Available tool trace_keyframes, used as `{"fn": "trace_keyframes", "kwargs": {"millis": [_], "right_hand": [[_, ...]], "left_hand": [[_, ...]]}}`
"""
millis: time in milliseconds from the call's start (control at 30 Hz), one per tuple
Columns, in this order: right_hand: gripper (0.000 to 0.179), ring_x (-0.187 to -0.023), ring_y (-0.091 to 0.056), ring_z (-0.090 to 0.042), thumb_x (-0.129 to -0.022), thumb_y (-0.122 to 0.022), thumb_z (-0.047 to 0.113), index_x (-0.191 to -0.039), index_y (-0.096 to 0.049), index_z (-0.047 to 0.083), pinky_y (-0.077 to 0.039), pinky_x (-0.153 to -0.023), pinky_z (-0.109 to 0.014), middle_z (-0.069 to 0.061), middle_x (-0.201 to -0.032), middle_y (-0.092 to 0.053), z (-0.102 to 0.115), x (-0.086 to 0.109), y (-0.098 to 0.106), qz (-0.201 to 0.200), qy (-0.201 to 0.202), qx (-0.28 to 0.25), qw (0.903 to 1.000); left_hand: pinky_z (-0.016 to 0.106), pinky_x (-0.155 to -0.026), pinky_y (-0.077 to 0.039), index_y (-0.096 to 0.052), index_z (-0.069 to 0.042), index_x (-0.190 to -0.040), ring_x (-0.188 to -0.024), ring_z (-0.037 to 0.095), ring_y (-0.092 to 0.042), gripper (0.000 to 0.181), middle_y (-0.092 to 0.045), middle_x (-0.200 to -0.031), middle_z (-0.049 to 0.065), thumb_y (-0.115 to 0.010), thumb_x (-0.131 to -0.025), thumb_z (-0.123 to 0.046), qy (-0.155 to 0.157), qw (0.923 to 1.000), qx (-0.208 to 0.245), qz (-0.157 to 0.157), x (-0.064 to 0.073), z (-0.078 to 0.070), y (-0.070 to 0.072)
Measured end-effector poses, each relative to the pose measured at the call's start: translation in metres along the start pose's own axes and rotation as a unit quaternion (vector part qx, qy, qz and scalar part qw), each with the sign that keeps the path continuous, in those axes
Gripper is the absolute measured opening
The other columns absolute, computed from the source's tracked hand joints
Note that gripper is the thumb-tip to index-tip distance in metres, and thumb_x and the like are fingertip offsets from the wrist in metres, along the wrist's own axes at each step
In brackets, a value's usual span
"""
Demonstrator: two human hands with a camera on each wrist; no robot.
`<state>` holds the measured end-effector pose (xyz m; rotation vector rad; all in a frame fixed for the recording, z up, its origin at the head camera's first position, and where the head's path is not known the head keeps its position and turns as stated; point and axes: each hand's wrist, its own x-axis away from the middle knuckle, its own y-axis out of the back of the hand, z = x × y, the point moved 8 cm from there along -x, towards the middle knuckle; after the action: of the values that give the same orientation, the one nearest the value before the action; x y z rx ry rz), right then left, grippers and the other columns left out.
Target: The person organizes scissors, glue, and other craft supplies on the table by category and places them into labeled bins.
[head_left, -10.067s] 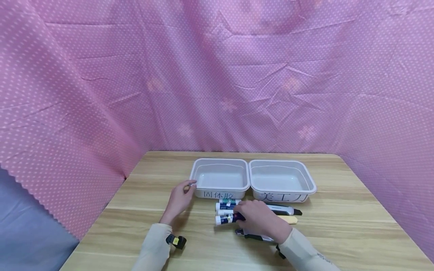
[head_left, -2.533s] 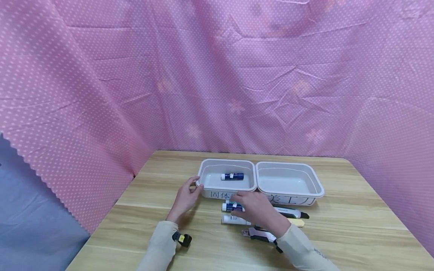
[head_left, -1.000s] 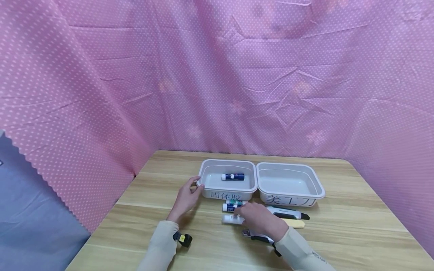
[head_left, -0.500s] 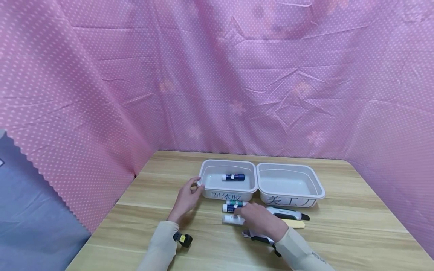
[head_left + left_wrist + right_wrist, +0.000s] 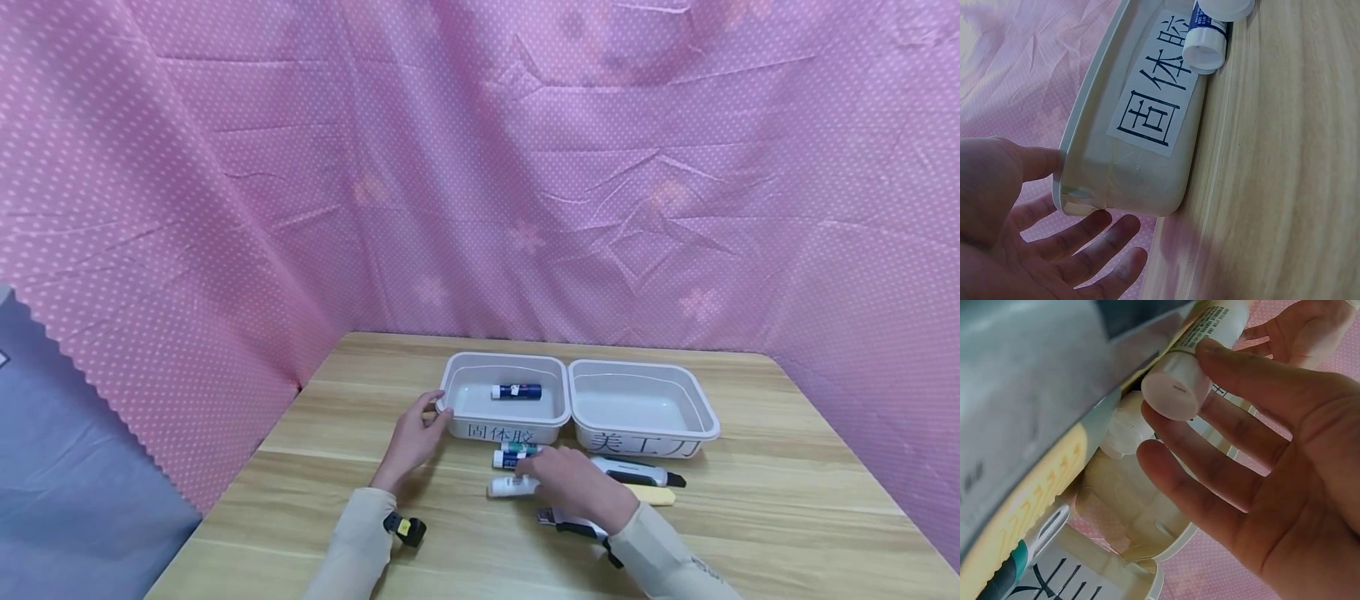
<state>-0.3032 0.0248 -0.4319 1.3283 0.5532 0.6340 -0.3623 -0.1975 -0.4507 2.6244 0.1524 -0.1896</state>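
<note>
Glue stick (image 5: 512, 486) near “固体胶”-labelled tray (image 5: 510, 422)

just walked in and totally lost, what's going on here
A person's right hand pinches a white glue stick in front of the left tub; whether it is off the table is hard to tell. The left hand holds that tub's corner, and a blue stick lies inside it. Another blue stick, a green stick and three cutters lie in front of the two tubs.
</note>
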Motion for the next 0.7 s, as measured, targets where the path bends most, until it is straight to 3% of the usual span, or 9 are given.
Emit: {"fn": "trace_keyframes", "kwargs": {"millis": [333, 700], "right_hand": [[0.028, -0.065, -0.051, -0.005, -0.088, -0.079, 0.011, -0.113, -0.078, 0.022, -0.05, -0.06, -0.022, 0.002, -0.098, -0.075, 0.003, 0.001, 0.008, -0.024, 0.009, 0.004, 0.9997], [0.031, -0.064, -0.051, -0.004, -0.087, -0.08, 0.011, -0.117, -0.077, 0.021, -0.048, -0.058, -0.018, -0.002, -0.103, -0.075, 0.004, 0.002, 0.017, -0.053, 0.02, -0.003, 0.9984]], "left_hand": [[0.046, -0.095, -0.058, -0.05, -0.011, -0.149, -0.115, 0.035, -0.067, 0.049, -0.059, -0.139, 0.023, -0.06, -0.104, -0.027, 0.003, 1.0, -0.003, 0.001, 0.0, 0.0, 0.0], [0.048, -0.097, -0.057, -0.05, -0.011, -0.149, -0.117, 0.037, -0.066, 0.049, -0.059, -0.139, 0.023, -0.06, -0.104, -0.027, 0.004, 1.0, 0.0, 0.004, 0.001, -0.001, 0.0]]}}
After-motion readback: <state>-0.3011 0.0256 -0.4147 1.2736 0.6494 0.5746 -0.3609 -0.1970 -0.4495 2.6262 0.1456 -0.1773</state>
